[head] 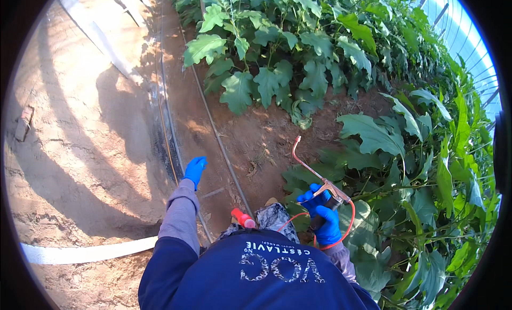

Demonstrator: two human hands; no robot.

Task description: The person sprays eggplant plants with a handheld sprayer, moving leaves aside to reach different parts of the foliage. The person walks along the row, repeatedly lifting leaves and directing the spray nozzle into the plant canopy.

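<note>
My right hand (326, 216), in a blue glove, grips the dark handle of a metal spray gun (334, 191) at the lower right. The gun's thin bent wand points up and left, away from my body. An orange-red hose (353, 218) loops from the gun's rear down past my wrist, and a length of it runs left towards my legs. My left hand (195, 170), also gloved in blue, hangs over the soil at the left with nothing seen in it; how far its fingers are spread is hard to tell. A red bottle (242, 218) shows just in front of my waist.
Broad-leaved plants, seemingly eggplants (276, 82), grow in rows ahead and close on my right (424, 198). Thin pipes (218, 136) run along the soil. A white strip (88, 251) crosses the ground at the left, and a brick (25, 123) lies further left. Greenhouse film (468, 38) curves at the upper right.
</note>
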